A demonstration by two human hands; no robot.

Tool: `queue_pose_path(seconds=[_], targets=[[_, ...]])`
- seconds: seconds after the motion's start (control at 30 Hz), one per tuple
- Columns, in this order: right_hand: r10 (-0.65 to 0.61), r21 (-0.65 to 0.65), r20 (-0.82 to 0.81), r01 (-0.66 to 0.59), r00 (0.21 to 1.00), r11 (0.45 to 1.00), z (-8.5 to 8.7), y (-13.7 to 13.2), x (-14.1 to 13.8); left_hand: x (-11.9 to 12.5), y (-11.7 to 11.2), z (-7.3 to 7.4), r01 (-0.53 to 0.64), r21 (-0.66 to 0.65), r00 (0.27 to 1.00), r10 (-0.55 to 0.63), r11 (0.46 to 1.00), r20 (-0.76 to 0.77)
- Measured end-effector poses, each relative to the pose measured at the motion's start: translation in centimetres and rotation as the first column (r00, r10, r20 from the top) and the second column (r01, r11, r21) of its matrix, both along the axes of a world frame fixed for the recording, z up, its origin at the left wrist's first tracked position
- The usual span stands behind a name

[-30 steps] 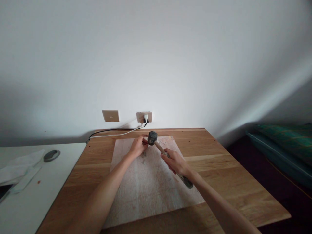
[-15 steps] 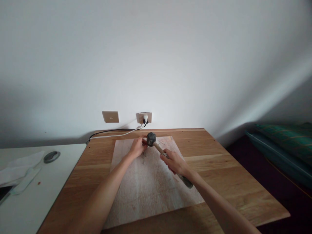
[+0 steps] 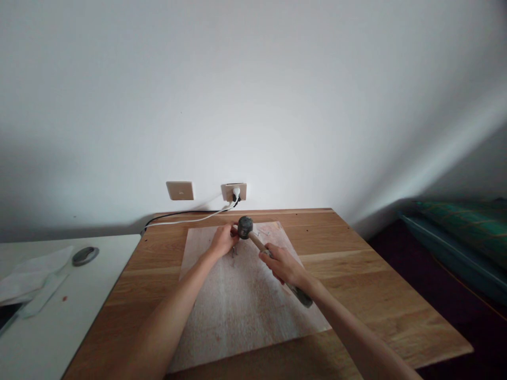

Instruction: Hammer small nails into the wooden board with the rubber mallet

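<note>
My right hand (image 3: pixel 282 263) is wrapped round the handle of a rubber mallet (image 3: pixel 245 227), which slants up and left to its dark, round head. Right beside that head, my left hand (image 3: pixel 223 241) is closed in a pinch. Its fingertips are partly behind the mallet head, so what they hold is hidden. Both hands are over the far part of a pale wooden board (image 3: pixel 237 311). Thin metal nails (image 3: pixel 234 251) stand just below my left fingers. More small nails (image 3: pixel 262 233) show to the right of the mallet head.
The board lies on a wooden tabletop (image 3: pixel 356 269) against a white wall. A socket (image 3: pixel 234 191) with a plug and cables (image 3: pixel 190 219) is behind it. At left, a white desk (image 3: pixel 99 285) bears papers (image 3: pixel 37 272) and a grey cable grommet (image 3: pixel 85 256). Green bedding (image 3: pixel 467 227) is at right.
The mallet head is almost where it was, perhaps a touch lower. Both hands keep their holds.
</note>
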State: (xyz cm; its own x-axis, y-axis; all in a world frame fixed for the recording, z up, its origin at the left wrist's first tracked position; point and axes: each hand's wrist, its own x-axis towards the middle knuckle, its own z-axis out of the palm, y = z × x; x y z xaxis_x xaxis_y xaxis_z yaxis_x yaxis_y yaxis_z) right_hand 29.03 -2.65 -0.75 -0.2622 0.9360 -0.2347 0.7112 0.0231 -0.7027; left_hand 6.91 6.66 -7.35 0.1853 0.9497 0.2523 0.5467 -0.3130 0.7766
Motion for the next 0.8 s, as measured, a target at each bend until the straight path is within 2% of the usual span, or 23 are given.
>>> queue_pose_path(seconds=[0.17,0.33,0.5,0.8], targets=[[0.027,0.036,-0.056,-0.025,0.998,0.999,-0.2,-0.9,0.7,-1.0,-0.5,1.0,0.053,0.002,0.995,-0.053,0.999,-0.081],[0.044,0.045,-0.07,-0.041,0.997,0.998,-0.9,-2.9,2.1,-2.9,-2.6,2.5,0.105,-0.017,0.959,-0.106,0.994,-0.261],[0.047,0.047,-0.043,-0.045,0.998,0.998,-1.6,-4.0,2.9,-2.0,-4.3,3.1,0.146,-0.037,0.91,-0.149,0.989,-0.388],[0.032,0.088,-0.034,-0.029,0.999,0.996,-2.8,-4.1,3.5,-0.9,-5.8,4.0,0.148,-0.067,0.856,-0.162,0.987,-0.491]])
